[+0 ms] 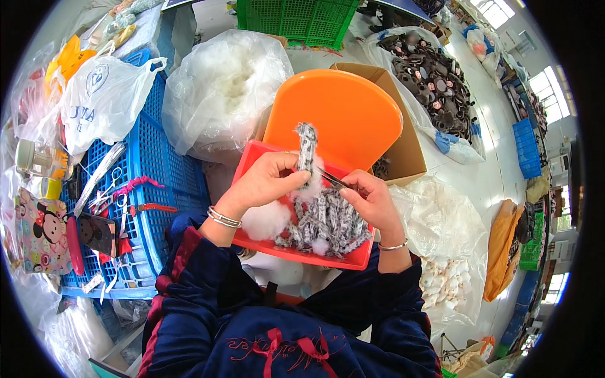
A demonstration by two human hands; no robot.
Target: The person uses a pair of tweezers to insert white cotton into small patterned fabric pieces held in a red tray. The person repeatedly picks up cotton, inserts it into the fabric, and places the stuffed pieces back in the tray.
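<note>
My left hand (268, 179) pinches a small grey-and-white fuzzy plush tube (307, 140) upright between thumb and fingers. In my right hand (373, 198) is a slim dark metal tool, apparently tweezers (332, 180), its tip at a tuft of white stuffing (316, 169) beside the tube. Whether the tip is inside the tube I cannot tell. Below both hands, a red plastic tray (309, 259) rests over my lap. It holds a heap of similar fuzzy pieces (334, 220) and a wad of white stuffing (266, 220) at its left side.
Beyond the tray stands an orange plastic chair (340, 104), with a cardboard box (406, 148) behind it. A bag of stuffing (227, 82) lies far left. At left, a blue crate (154, 170) bears scissors (113, 183) and a phone (97, 234). Bagged dark pieces (435, 82) lie far right.
</note>
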